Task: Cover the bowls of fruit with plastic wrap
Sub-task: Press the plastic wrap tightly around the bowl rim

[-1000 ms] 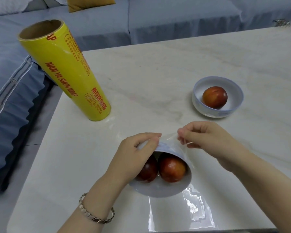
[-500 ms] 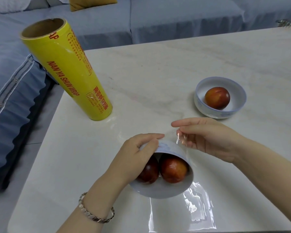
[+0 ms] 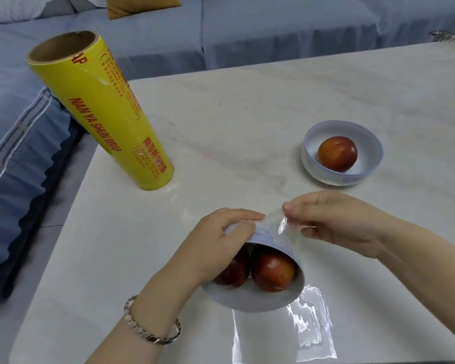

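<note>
Wrap [image 3: 308, 331], a thin, glossy clear film, is lying crinkled on the marble-look table [image 3: 247, 101] at 5 o'clock and stretching up over the near bowl [image 3: 255, 299]. That smooth, round white bowl is tilting on its side at 6 o'clock, with two shiny red fruits [image 3: 272, 269] inside. The left hand [image 3: 221, 240] is curling over the bowl's raised wall, gripping it. The right hand [image 3: 336, 222] is pinching the film's edge between thumb and forefinger. A yellow, cardboard-cored roll [image 3: 103, 111] is standing at 10 o'clock. The far bowl [image 3: 326, 179], with a lone fruit [image 3: 337, 153], is sitting at 3 o'clock.
</note>
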`<move>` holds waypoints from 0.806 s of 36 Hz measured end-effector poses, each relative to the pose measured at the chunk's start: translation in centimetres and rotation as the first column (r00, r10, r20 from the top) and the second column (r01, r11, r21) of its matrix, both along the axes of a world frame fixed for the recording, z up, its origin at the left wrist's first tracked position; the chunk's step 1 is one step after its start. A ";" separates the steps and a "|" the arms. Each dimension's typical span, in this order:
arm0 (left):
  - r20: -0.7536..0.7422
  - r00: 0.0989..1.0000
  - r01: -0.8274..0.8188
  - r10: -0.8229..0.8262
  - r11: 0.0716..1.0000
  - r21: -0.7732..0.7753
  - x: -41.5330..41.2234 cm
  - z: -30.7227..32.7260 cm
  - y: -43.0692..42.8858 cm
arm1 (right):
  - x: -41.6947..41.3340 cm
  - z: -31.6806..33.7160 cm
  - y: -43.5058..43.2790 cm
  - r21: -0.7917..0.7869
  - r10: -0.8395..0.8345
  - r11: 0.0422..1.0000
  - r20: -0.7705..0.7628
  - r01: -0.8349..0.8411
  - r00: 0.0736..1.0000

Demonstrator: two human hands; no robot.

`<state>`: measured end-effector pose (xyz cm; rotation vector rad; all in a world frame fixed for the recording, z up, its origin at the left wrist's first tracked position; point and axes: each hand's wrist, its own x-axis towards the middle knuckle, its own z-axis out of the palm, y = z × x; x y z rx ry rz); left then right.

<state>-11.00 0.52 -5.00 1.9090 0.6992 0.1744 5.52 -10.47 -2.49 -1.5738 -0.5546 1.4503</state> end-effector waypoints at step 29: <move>0.126 0.991 -0.032 0.036 0.999 -0.033 -0.9 -0.2 -0.1 | -4.2 -3.8 2.6 0.117 -0.534 0.833 -0.084 0.541 0.841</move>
